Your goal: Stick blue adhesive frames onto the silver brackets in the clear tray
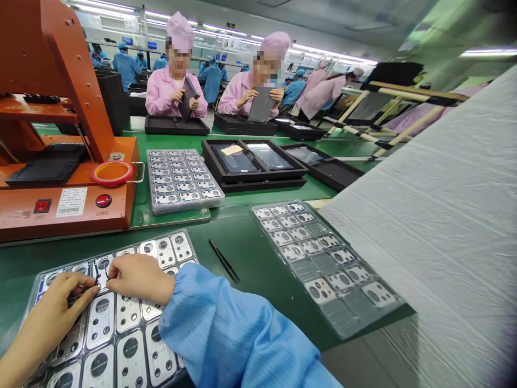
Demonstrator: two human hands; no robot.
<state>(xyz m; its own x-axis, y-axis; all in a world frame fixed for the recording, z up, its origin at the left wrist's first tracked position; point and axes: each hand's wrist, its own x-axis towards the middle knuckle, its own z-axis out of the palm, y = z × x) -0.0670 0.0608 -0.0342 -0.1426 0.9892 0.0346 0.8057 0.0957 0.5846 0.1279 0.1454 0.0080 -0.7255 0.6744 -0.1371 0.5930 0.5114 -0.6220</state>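
A clear tray (177, 249) of shiny metal camera-frame parts lies on the green bench at the lower left. My left hand (48, 312) rests on its left side, fingers curled and pinched around a thin dark tool. My right hand (139, 277), in a blue sleeve, reaches across the tray with its fingers pinched at one part near the left hand's fingertips. What the right fingers hold is too small to make out. Black tweezers (224, 261) lie on the bench just right of the tray.
A second parts tray (323, 258) lies at right, a stacked one (181, 180) further back. An orange press machine (60, 134) stands at left with a red tape roll (112, 173). Black trays with screens (252, 159) sit mid-bench. A white sheet (444, 215) covers the right. Workers in pink sit opposite.
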